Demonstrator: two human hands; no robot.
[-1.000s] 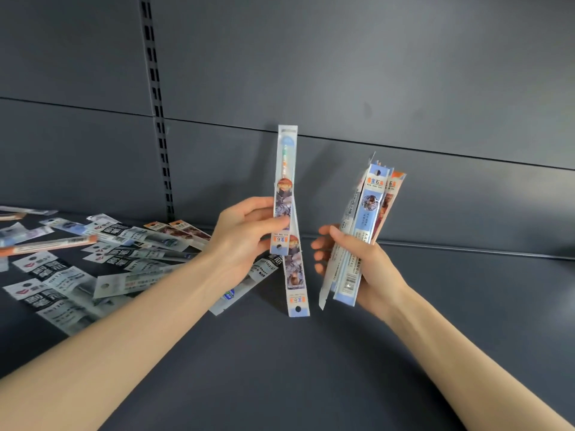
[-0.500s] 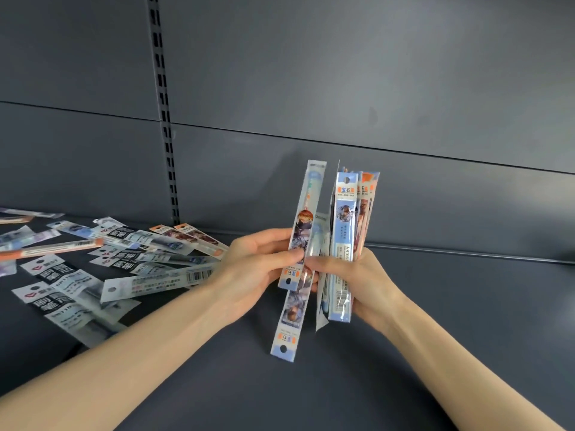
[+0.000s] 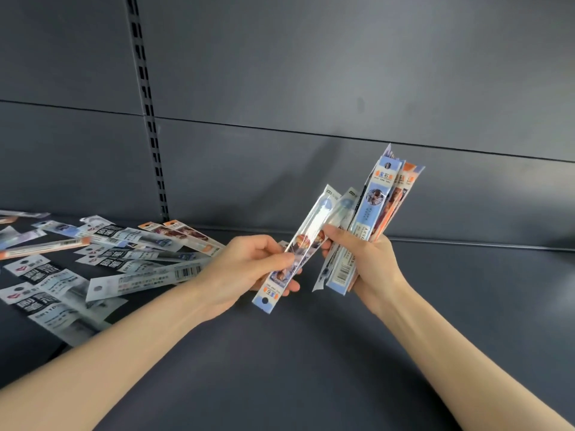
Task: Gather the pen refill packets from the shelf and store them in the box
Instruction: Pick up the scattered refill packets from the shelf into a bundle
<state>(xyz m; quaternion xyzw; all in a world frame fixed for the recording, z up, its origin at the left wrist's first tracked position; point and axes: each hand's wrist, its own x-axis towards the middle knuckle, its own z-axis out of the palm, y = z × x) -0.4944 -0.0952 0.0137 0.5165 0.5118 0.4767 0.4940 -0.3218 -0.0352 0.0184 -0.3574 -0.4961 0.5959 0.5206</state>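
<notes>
I am holding a long thin refill packet [image 3: 308,237] in my left hand [image 3: 249,269]. My thumb is pressing on its flat front and my curled fingers are sitting behind it. There may be a second packet tucked behind the first, but I cannot tell for sure. It is leaning up and to the right, with its blue end hanging down below my fingers.

My right hand [image 3: 370,265] is gripping a bundle of packets [image 3: 373,200], with my fingers wrapped tight around the lower half. The tops are fanning out a little above my hand. The top of the left packet is coming right up beside the bundle, so I think I am adding it to the pile.

Many more loose packets [image 3: 124,244] are lying flat on the dark shelf [image 3: 311,368], away to my left. I am not seeing the box anywhere.

These packets are looking very light, thin and bendy. The shiny plastic is probably slippery, so the bundle could slide apart if I am squeezing too softly. I think the best place to hold them is around the middle, thumb on the flat side, so the ends are not flopping. For the ones on the shelf, I am guessing I should lift an end first.
</notes>
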